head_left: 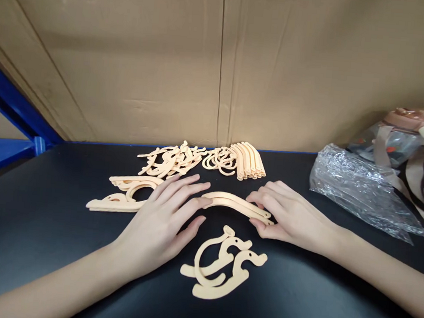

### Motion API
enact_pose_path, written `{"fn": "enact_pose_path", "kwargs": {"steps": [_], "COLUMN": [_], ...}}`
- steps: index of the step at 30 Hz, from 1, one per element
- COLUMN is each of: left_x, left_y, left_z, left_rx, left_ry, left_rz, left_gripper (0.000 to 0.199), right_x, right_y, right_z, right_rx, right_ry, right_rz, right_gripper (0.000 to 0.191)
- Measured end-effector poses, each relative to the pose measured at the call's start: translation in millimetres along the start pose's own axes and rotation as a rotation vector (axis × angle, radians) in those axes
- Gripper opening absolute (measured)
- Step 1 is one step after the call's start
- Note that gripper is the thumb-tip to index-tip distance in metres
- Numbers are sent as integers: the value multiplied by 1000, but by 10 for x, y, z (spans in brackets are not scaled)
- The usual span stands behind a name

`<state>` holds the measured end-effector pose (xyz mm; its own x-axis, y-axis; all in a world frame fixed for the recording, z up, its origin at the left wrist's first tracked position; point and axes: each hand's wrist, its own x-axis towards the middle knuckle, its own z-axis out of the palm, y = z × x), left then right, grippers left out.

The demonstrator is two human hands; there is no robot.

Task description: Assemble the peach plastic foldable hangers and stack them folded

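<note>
Two curved beige bars (pixel 232 203) lie side by side on the black table. My right hand (pixel 285 212) has its thumb and fingers around their right end. My left hand (pixel 167 219) is spread palm down, an index fingertip at the bars' left end. Beneath and left of that hand are beige pieces with a ring shape (pixel 119 204), partly covered by the fingers. Nearer to me lie a loose hook piece (pixel 200 257) and two pieces with curled arms (pixel 223 289), overlapping each other.
At the back are a heap of beige hooked parts (pixel 174 160), several ring-like hooks (pixel 221 160) and a row of curved bars (pixel 249 161). Crumpled clear plastic (pixel 357 191) and a bag with straps (pixel 399 141) sit at the right. A cardboard wall (pixel 149 64) stands behind.
</note>
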<state>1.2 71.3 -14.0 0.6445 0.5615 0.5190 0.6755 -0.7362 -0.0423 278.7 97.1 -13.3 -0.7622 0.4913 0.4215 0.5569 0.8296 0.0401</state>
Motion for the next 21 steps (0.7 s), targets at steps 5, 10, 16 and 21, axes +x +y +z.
{"fn": "enact_pose_path", "kwargs": {"steps": [5,10,16,21], "left_x": [-22,-15,-18,-28], "left_y": [-8,-10,3,7], "left_z": [39,55,58,78], "left_rx": [-14,-25,11,29], "left_ry": [-49,-93,-41,-10], "left_rz": [17,-11,0,-6], "left_gripper": [16,20,21,22], "right_x": [2,-16,-28,-41], "right_y": [72,101,135,127], "right_z": [59,89,107,84], "right_rx": [4,34,89,122], "right_ry": [-37,-58,-47,-76], "right_rz": [-11,57,117,98], "right_gripper": [15,15,29,39]}}
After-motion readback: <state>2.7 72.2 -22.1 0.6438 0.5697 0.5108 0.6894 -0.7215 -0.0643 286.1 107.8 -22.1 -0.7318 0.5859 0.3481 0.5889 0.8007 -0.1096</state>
